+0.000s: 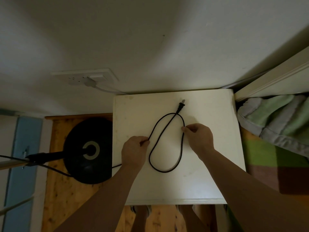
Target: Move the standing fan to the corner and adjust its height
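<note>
The standing fan's round black base [87, 164] rests on the wooden floor to the left of a white bedside table [209, 164], close to the wall. Its black pole [50, 156] leans out towards the left edge. The fan's black power cord [164, 170] lies in a loop on the table top, and its plug [180, 107] points at the wall. My left hand [133, 152] pinches the cord on the loop's left side. My right hand [199, 138] pinches the cord on the loop's right side. The fan head is out of view.
A white wall socket [87, 77] with a white plug and cable sits on the wall above the base. A bed with green and grey bedding [275, 119] lies to the right. A pale blue panel [21, 164] stands at the left. My feet show below the table edge.
</note>
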